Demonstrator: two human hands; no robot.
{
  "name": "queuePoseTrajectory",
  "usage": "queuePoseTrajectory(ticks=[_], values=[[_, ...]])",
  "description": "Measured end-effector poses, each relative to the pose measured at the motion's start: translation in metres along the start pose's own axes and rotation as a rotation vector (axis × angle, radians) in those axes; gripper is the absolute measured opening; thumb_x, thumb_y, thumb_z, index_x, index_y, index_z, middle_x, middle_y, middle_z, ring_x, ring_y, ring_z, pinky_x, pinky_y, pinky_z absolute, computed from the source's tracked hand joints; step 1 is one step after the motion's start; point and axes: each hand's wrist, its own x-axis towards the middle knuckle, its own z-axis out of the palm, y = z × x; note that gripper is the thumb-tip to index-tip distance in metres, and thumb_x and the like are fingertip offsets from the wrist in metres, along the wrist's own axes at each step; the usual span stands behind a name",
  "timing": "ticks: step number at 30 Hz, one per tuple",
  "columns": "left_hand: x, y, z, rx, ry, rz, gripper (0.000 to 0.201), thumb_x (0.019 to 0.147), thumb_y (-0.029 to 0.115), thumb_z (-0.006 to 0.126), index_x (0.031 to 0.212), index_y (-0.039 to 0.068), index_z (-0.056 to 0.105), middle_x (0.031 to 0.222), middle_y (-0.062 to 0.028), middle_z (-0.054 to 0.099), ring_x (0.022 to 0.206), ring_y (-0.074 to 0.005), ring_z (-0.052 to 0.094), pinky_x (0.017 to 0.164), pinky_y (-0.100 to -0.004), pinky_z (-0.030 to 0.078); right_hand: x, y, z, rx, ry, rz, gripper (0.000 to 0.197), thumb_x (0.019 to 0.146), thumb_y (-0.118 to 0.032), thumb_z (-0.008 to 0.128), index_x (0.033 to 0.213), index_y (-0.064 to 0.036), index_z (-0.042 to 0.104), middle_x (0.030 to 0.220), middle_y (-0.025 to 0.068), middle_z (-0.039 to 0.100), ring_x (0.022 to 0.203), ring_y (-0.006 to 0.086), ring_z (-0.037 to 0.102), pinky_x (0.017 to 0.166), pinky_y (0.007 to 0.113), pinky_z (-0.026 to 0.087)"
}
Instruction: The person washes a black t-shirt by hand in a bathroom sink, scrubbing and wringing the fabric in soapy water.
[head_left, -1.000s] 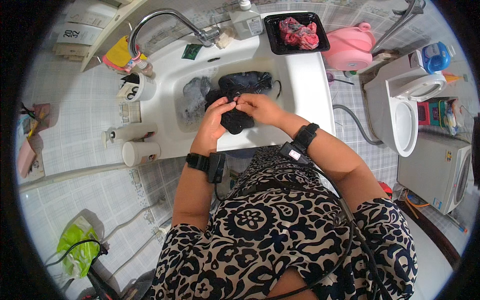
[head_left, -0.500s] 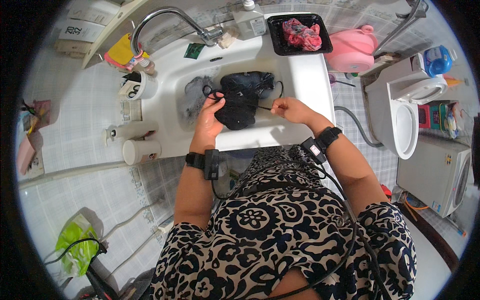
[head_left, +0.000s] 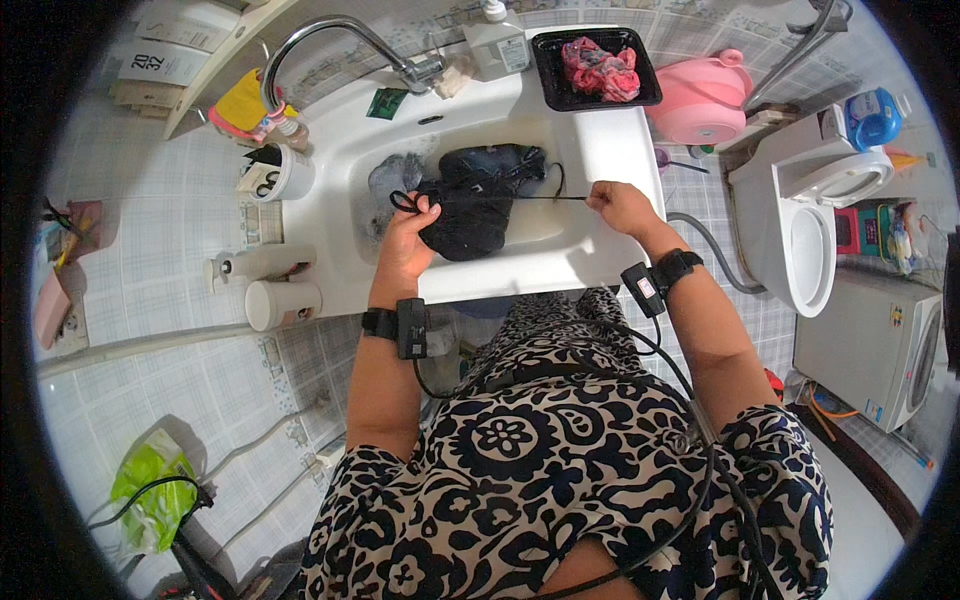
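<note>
A wet black garment (head_left: 468,222) lies bunched in the white sink (head_left: 590,262), partly in cloudy water with suds (head_left: 396,172) at its left. Stretched across it runs a thin black cord (head_left: 556,198), which looks like its drawstring. My left hand (head_left: 406,242) is closed at the garment's left edge, pinching the cord, with a small loop standing out beyond the fingers. Over the sink's right rim, my right hand (head_left: 622,206) pinches the cord's other end and holds it taut. Another strand of cord curves down beside the garment's right side.
A chrome faucet (head_left: 345,28) arches over the back left. Behind the sink stand a white jug (head_left: 497,48) and a black tray (head_left: 546,75) with wet pink-and-grey cloth. White tubs (head_left: 283,304) line the left rim. Right of the sink are a pink basin (head_left: 690,105) and a toilet (head_left: 810,250).
My right hand has moved right, drawing the cord longer and straight. The left hand has shifted slightly left with its loop.
</note>
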Motion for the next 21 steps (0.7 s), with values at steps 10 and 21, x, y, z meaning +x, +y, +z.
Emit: queuePoseTrajectory(ticks=[10,21], values=[[-0.011,0.000,0.020,0.371,-0.085,-0.010,0.016,0.076,0.000,0.061,0.081,0.011,0.051,0.084,0.0051,0.044,0.086,-0.0099,0.042,0.085,-0.0223,0.029,0.015,-0.091,0.009,0.205,0.148,-0.560,0.027,0.078,-0.008,0.062,0.105,-0.0053,0.061,0.099,0.0123,0.061,0.088,0.0305,0.057,0.074,0.036,0.046],[-0.006,-0.007,0.024,0.219,0.137,-0.029,0.012,0.078,0.006,0.061,0.088,0.009,0.056,0.085,0.0044,0.049,0.088,-0.0100,0.047,0.086,-0.0224,0.031,0.025,-0.121,0.013,0.306,0.039,-0.451,0.012,0.079,-0.014,0.061,0.084,-0.0038,0.058,0.081,0.0123,0.060,0.080,0.0293,0.056,0.074,0.037,0.044]])
